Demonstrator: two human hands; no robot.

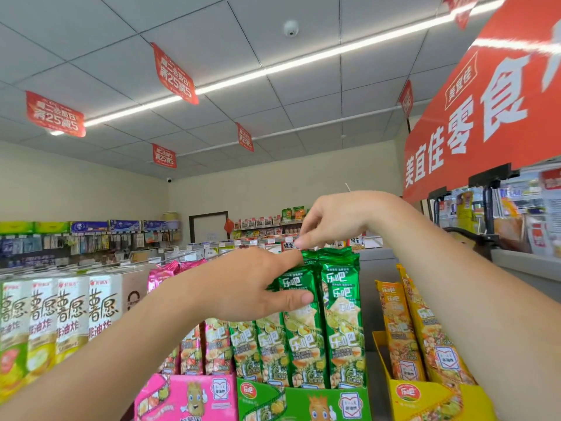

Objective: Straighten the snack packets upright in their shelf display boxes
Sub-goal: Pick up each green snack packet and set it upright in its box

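**Green packets in hand; yellow row leaning**

Both hands are at the green packets, which stand in the green box. The left hand grips one of the taller packets above the box, with its thumb across the packet's face and its forefinger along the top seam. The right hand hangs over the row with its fingertips bunched at the top seams. They are blurred, and whether they have closed on a seam cannot be told.

Risks, as judged:
- The two taller packets stand higher than the two shorter ones to their left. Pulling one upward could lift it clear of the box or drag its neighbour askew.
- Pressing from the left could push the row rightward, toward the open gap beside the box.
- The yellow packets, right of the green box in their yellow box, lean away from it and need setting upright.

Count:
- Display boxes: three, with the pink box touching the green box on its left.
- Green packets: four fronts visible, with more behind that cannot be counted.
- Yellow packets: two.
- Pink packets: about three fronts, partly hidden by the left arm.
- White cartons: four, further left.
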